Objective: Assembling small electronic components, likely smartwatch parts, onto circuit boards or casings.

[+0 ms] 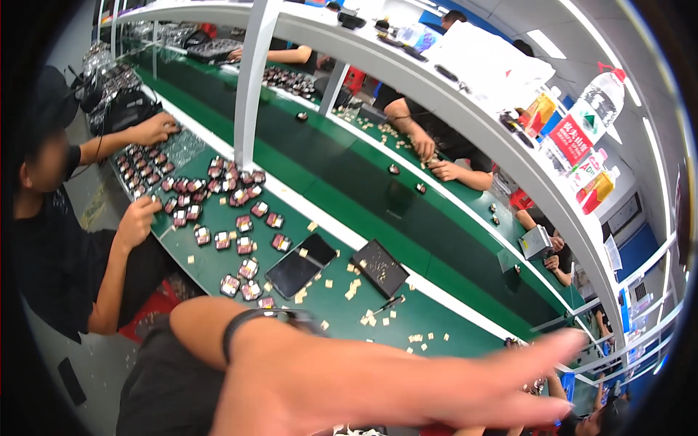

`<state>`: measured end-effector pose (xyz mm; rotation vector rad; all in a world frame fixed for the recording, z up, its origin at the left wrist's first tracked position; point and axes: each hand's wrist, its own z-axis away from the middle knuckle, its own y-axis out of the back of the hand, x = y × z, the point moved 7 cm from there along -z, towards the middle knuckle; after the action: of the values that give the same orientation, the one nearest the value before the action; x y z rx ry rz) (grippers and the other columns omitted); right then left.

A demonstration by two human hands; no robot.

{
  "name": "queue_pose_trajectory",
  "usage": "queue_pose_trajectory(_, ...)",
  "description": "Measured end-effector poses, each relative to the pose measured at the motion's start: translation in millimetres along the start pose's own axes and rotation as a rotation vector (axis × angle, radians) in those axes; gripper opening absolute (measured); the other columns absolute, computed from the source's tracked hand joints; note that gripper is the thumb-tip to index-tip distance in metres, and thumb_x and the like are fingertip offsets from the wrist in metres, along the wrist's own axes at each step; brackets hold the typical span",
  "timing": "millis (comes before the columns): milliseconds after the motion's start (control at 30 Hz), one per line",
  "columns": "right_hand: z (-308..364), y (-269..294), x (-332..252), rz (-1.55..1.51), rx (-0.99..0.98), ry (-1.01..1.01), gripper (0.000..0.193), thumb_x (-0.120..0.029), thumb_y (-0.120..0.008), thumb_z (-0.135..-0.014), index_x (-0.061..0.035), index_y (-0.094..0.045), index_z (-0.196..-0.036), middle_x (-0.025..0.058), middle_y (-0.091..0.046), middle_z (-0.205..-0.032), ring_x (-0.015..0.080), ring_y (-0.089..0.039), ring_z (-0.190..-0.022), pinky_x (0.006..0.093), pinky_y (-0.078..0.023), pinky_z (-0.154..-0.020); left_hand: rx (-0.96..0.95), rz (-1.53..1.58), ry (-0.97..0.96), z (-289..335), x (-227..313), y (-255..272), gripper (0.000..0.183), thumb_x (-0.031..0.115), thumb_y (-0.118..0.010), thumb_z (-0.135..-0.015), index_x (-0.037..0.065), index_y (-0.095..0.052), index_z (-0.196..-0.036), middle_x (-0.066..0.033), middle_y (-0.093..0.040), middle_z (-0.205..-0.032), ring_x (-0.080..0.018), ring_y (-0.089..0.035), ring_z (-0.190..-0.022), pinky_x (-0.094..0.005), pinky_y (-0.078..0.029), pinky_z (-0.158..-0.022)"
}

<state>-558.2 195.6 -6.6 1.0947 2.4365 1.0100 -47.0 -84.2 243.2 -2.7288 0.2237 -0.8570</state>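
My left hand (pixel 407 378) stretches large and blurred across the lower part of the view. Its fingers are apart, pointing right, and nothing shows in them. A black band (pixel 236 330) circles its wrist. This hand covers part of the green bench (pixel 331 309) closest to me. Just beyond it lie a dark smartphone (pixel 302 266), an open black box (pixel 379 269) with small pale bits inside, and a thin black pen-like tool (pixel 389 305). Small pale square pieces (pixel 352 291) are scattered around these. I cannot make out my right hand.
Many small dark units with reddish labels (pixel 243 243) crowd the bench at left, beside a seated co-worker (pixel 58 218) handling them. A dark green conveyor belt (pixel 342 174) runs beyond a white rail. A white post (pixel 254 87) supports an overhead shelf with bottles (pixel 582 120). Other people work across.
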Motion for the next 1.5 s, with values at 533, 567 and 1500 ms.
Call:
queue_pose_trajectory(533, 30.6, 147.8, -196.5, -0.576, 0.218, 0.31, 0.015, -0.005, -0.075, -0.081, -0.0008, -0.071, -0.094, 0.016, -0.066, -0.095, 0.0304, -0.066, -0.079, 0.0385, -0.056, -0.068, -0.112, 0.092, 0.16, -16.5, -97.1, -18.9, 0.112, 0.076, -0.057, -0.086, -0.004, -0.024, -0.157, -0.02, -0.029, -0.16, -0.0282, -0.039, -0.143, -0.0413, -0.034, -0.113)
queue_pose_trajectory(567, 30.9, 155.5, -208.7, -0.623, 0.226, 0.306, 0.012, -0.005, -0.076, -0.08, -0.0019, -0.072, -0.092, 0.0156, -0.067, -0.095, 0.0295, -0.066, -0.071, 0.0376, -0.056, -0.062, 0.032, -0.355, 0.349, 7.2, -119.3, 10.2, 0.095, 0.069, -0.052, -0.094, 0.001, -0.03, -0.156, -0.0168, -0.037, -0.155, -0.0258, -0.046, -0.136, -0.0408, -0.04, -0.109)
queue_pose_trajectory(1500, 84.1, 94.1, -279.4, -1.459, -0.951, -0.504, 0.044, -0.032, -0.064, -0.101, -0.0019, -0.058, -0.069, -0.0031, -0.048, -0.063, 0.0052, -0.04, -0.06, 0.0253, -0.035, -0.053, 0.907, 0.0, 0.964, 149.5, -226.8, 66.8, 0.012, 0.015, -0.056, -0.104, 0.005, -0.059, -0.111, -0.0125, -0.069, -0.111, -0.0209, -0.068, -0.104, -0.033, -0.056, -0.085)
